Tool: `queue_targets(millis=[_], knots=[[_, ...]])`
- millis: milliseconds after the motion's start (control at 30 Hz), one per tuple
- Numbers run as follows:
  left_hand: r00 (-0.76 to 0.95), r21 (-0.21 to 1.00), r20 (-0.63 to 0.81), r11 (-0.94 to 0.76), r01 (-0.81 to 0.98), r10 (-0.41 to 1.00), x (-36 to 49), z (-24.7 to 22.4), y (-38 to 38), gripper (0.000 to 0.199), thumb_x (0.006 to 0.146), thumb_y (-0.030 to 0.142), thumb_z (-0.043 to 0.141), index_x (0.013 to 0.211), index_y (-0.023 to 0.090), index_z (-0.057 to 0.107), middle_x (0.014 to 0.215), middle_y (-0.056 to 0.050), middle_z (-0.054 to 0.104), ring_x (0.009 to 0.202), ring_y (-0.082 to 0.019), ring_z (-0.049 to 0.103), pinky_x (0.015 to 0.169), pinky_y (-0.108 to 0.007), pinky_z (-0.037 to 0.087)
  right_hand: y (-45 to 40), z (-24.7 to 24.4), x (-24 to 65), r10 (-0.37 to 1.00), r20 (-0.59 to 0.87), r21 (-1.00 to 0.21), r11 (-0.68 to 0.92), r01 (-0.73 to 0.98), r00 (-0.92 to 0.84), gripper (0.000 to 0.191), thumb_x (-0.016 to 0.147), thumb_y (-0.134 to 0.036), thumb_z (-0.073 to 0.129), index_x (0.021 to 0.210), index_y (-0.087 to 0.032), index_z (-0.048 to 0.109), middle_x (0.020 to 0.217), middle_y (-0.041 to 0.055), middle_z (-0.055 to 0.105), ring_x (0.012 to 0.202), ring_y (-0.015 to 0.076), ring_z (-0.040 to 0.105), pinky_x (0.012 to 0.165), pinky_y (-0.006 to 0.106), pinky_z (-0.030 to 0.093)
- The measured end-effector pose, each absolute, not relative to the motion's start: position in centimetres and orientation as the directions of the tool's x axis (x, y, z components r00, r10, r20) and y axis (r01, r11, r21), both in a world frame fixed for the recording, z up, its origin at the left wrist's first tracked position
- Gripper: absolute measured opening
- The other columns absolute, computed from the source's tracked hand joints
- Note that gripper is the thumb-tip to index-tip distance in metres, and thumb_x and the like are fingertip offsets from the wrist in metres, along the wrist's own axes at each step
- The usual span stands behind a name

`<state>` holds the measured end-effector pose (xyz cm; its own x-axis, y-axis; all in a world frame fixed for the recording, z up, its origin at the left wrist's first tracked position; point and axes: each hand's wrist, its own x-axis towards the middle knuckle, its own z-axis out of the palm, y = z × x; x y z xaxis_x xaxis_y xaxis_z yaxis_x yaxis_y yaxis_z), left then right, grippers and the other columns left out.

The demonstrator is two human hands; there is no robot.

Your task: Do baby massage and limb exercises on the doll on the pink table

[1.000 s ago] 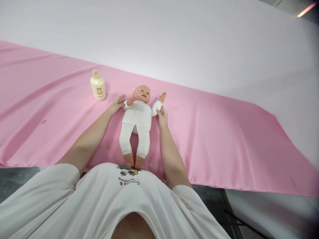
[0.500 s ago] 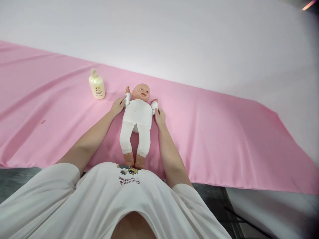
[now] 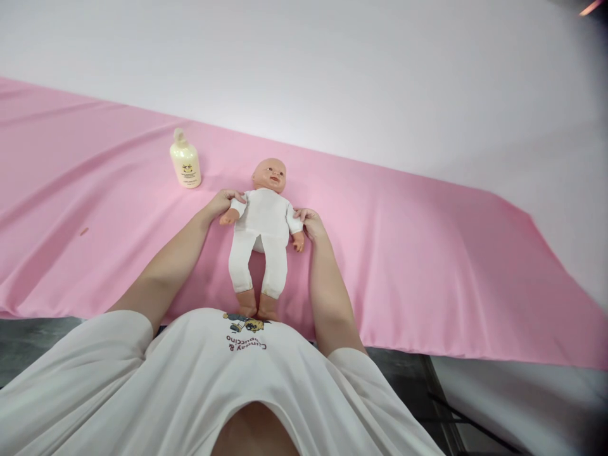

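Doll (image 3: pixel 262 212): in the head view, face up on the pink cloth (image 3: pixel 427 272), feet by the shirt (image 3: pixel 285 373).
Left hand (image 3: pixel 227 201): pinching one white sleeve (image 3: pixel 239 208).
Right hand (image 3: pixel 308 221): fingers closed on the other sleeve (image 3: pixel 294 223).
Arm handling: apparently underway; both doll arms are held, pointing feetward; legs (image 3: pixel 241 256) unheld; how much remains is unclear.
Bottle (image 3: pixel 185 166): upright, untouched; pale yellow, fill level unreadable.
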<state>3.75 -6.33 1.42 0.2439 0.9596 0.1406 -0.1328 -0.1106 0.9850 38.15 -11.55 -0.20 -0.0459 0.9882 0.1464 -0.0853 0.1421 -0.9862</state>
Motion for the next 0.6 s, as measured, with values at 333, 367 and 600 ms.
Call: queue_targets(millis=[333, 367, 600], knots=[[0.269, 0.986, 0.155, -0.132, -0.103, 0.95, 3.5, 2.0, -6.2, 0.047, 0.052, 0.028, 0.088, 0.097, 0.016, 0.078, 0.103, -0.01, 0.079, 0.106, -0.032, 0.073, 0.102, -0.048, 0.056, -11.1, -0.8, 38.6, 0.989, 0.107, -0.978, 0.087, -0.189, -0.099, 0.028, 0.061, -0.028, 0.083, 0.087, -0.027, 0.072, 0.107, 0.0011, 0.078, 0.112, 0.0241, 0.071, 0.112, 0.042, 0.052], [0.255, 0.983, 0.162, -0.134, -0.124, 0.953, 3.5, 2.0, -6.1, 0.06, 0.053, 0.028, 0.089, 0.11, 0.016, 0.075, 0.105, -0.01, 0.079, 0.106, -0.031, 0.073, 0.1, -0.047, 0.057, -10.9, -0.9, 38.5, 0.988, 0.119, -0.974, 0.098, -0.204, -0.094, 0.034, 0.064, -0.033, 0.084, 0.096, -0.028, 0.071, 0.114, 0.0018, 0.078, 0.115, 0.0245, 0.071, 0.112, 0.043, 0.052], [0.055, 0.958, 0.176, -0.184, 0.22, 0.983, 3.2, 1.6, -6.3, 0.091, 0.081, 0.036, 0.079, 0.159, 0.015, 0.039, 0.1, -0.009, 0.074, 0.094, -0.027, 0.072, 0.098, -0.046, 0.055, -10.0, -1.9, 37.9, 0.959, 0.225, -0.966, 0.242, -0.086, 0.17, 0.089, 0.075, -0.057, 0.082, 0.149, -0.035, 0.037, 0.131, 0.0062, 0.072, 0.115, 0.0236, 0.073, 0.11, 0.046, 0.056]])
